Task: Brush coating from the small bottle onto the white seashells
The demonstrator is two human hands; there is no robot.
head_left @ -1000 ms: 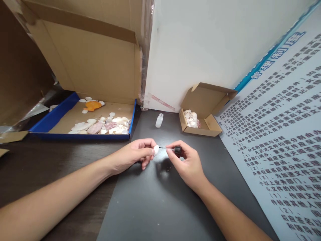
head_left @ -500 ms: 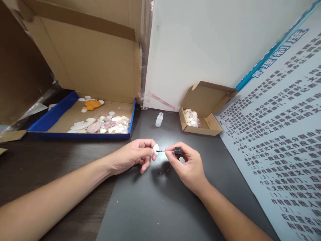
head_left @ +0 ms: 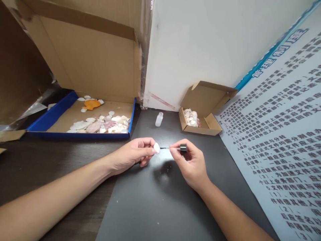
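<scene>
Between thumb and fingers, my left hand (head_left: 140, 151) pinches a small white seashell (head_left: 156, 148) above the dark table. My right hand (head_left: 190, 164) grips a thin brush (head_left: 175, 148) with a black cap at its right end. The brush's dark tip points left and sits at the edge of the shell; whether it touches is hard to tell. Beyond both hands an uncapped small bottle (head_left: 158, 119) of whitish, cloudy look stands on the table.
At the back left, an open blue-sided cardboard box (head_left: 82, 135) holds several shells and an orange scallop shell (head_left: 91, 104). A smaller open cardboard box (head_left: 201, 130) with white shells (head_left: 191, 117) stands back right. A printed board (head_left: 276, 117) borders the right side.
The brush and my right hand have moved slightly right, its tip going from the shell's face to its edge. My left hand has turned the shell, and its lower fingers have curled in.
</scene>
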